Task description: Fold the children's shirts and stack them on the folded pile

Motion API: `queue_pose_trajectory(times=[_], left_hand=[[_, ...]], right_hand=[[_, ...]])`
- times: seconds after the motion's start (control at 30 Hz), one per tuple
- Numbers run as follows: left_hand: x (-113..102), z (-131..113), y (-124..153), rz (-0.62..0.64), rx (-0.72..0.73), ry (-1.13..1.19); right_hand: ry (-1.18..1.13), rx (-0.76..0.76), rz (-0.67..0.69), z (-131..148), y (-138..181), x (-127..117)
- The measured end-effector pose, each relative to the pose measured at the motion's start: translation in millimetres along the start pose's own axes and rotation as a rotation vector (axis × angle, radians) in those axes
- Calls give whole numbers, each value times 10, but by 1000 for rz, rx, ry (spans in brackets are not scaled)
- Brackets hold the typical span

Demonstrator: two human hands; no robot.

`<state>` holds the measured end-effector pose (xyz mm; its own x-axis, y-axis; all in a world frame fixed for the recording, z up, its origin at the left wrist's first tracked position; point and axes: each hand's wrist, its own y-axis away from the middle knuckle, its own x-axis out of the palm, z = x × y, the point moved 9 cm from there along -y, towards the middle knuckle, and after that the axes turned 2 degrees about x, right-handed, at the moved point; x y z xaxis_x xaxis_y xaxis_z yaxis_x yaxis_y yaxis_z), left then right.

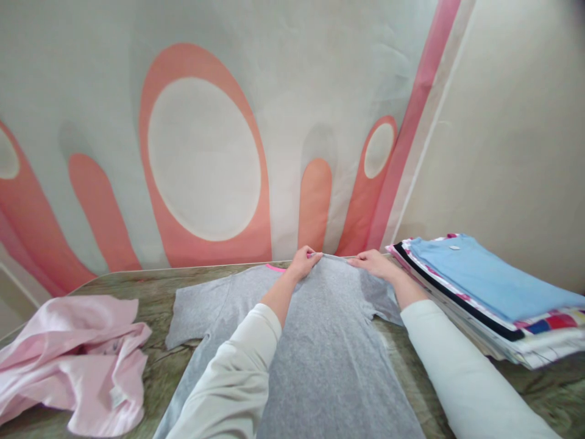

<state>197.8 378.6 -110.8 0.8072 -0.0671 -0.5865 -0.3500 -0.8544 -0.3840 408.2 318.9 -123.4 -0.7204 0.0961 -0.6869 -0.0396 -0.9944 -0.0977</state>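
Note:
A grey short-sleeved T-shirt (331,341) lies spread over the table, its neck end away from me and a bit of pink trim showing at the neckline. My left hand (304,263) pinches the shirt's top edge beside the neckline. Farther right along that same edge, my right hand (375,265) grips the cloth near the shoulder. Between the two hands the edge is drawn fairly straight. The left sleeve lies flat, while my right forearm partly covers the right sleeve. The shirt's bottom hem is out of view.
A crumpled pink garment (91,366) rests on the wood-patterned table (158,308) at the left. To the right stands a stack of folded clothes (484,277) with a light blue one on top. Behind the table rises a wall covering (283,79) with orange and white shapes.

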Motion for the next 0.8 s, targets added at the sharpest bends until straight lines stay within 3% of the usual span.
queue_pose_trajectory(times=[0.2,0.33,0.4,0.53,0.63,0.8], left_hand=[[20,-38,-12,-38,-20,-114],[46,-143,130,-63,-14,-326],[104,-320,224,-61,86,-454],[402,-670,437,114,293,-612],[599,-693,600,268,249,-642],[748,-640,828,311,248,-612]], right_hand=[[219,46,-4,-135,-18,-100],[452,21,-154,-153,-4,-162],[506,-12,-195,-113,-10,-129],[517,-83,-183,38,-68,-9],[494,-144,-132,202,-110,129],[446,-244,-19,376,-93,499]])
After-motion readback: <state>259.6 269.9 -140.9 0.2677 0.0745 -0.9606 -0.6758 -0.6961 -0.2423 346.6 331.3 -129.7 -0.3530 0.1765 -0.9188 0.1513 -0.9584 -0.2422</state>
